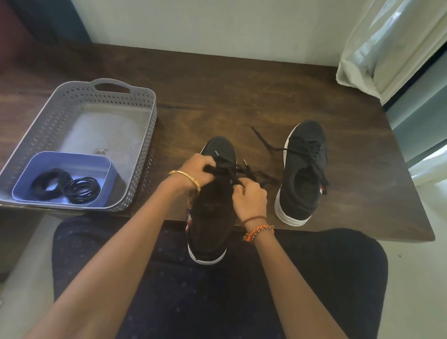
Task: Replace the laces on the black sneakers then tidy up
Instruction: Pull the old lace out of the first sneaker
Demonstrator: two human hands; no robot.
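Note:
A black sneaker (210,221) with a white sole lies toe-away across the table's front edge, its heel over my lap. My left hand (197,171) pinches a black lace (253,174) at the left side of the eyelets. On the right side, my right hand (249,199) pinches the same lace near an eyelet. Loose lace ends with metal tips trail to the right on the table. A second black sneaker (302,174) stands to the right, laced, its lace ends loose.
A grey perforated basket (72,99) sits at the table's left. Inside it a blue tub (34,169) holds two coiled black laces (67,186). A dark wooden table (221,96) stretches behind. A curtain (397,46) hangs at the back right.

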